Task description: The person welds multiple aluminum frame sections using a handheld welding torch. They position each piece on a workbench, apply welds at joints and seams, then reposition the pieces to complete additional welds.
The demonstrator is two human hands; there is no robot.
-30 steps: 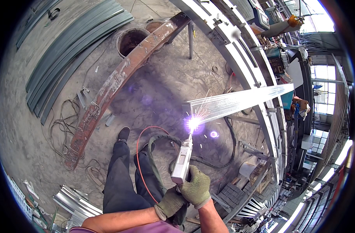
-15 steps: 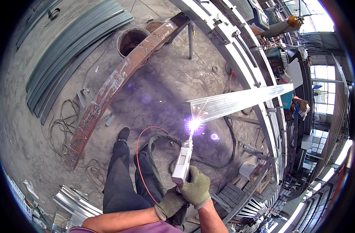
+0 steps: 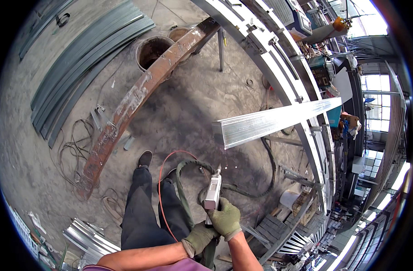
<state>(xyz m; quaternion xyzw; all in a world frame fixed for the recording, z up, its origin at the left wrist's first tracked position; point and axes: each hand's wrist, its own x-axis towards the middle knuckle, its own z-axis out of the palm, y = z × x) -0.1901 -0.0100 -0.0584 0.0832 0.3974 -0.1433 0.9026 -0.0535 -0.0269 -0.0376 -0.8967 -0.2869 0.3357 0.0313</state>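
Frame point(image 3: 273, 67), long pale steel, takes up the right side. Rusty beam point(image 3: 138, 92) runs off to the left, far end close to the frame. Silver metal profile point(image 3: 265, 124) lies across the frame, near end sticking out past it. Green-sleeved hose point(image 3: 178, 178) loops left of a handheld torch point(image 3: 213, 192), nozzle aimed at that near end, gap between. Right hand point(image 3: 227, 219), gloved, wrapped round the torch's grip. Left hand point(image 3: 199, 238), gloved, curled just beside it; can't tell exactly what it's gripping.
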